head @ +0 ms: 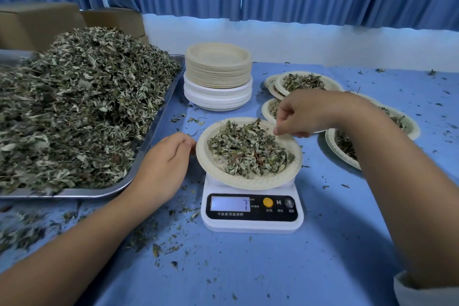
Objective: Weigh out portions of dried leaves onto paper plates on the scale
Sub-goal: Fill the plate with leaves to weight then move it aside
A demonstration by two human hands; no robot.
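Head camera view, looking down on a blue-covered desk (248, 268). Between the two grips, a paper plate (248, 182) sits on a white kitchen scale (252, 225), holding a loose mound of dried leaves (248, 154).

The right grip (305, 114) hangs over the plate's far right rim, fingertips bunched in a pinch at the rim. Whether any leaf is caught between them is too small to tell. The left grip (166, 156) lies at the plate's left rim, fingers loosely curled and holding nothing. Its fingertips are touching the rim or just beside it; which one cannot be told.

Nearer the person than both grips, the scale's display (229, 203) is lit; its reading is blurred, possibly a seven.

This looks like the fine-tuning stage of one portion. To do it well:
- Add or remove only a few leaves per pinch.
- Release them over the middle of the mound, so none slide off the rim.
- Lift both grips clear of the plate before trusting the number, since any touch would likely skew it.

To the outside of the left grip, a steel tray (74, 194) holds the bulk heap. Beyond it stands a stack of empty paper plates (218, 74). Filled plates (304, 82) lie beyond and beside the right grip.
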